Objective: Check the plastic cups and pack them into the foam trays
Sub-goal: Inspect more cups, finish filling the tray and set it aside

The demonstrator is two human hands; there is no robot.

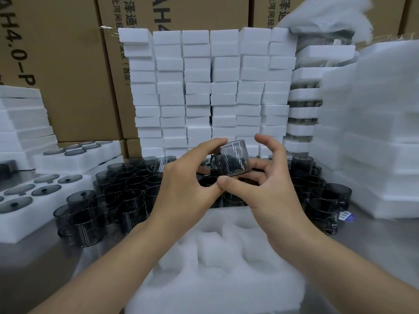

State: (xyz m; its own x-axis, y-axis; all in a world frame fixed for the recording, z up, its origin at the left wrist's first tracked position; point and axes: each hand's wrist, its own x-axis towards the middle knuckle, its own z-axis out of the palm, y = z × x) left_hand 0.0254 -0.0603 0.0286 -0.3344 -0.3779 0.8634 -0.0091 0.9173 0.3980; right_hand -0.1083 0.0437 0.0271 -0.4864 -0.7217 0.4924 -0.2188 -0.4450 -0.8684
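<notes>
My left hand (181,180) and right hand (272,189) pinch the tilted cup (233,157) above the loose cups (127,184) (right forefinger lifted), so a slip could crack it against them.

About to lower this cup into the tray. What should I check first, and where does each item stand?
1. Grip on the cup: ok, left hand and right hand both hold it.
2. Is the foam tray under the hands: ok.
3. Visible tray pockets empty: ok.
4. Cup upright for lowering: not ok, tilted.
5. Cup free of defects: cannot tell, blur and glare.
6. More cups ready: ok, cup pile behind the tray.
</notes>
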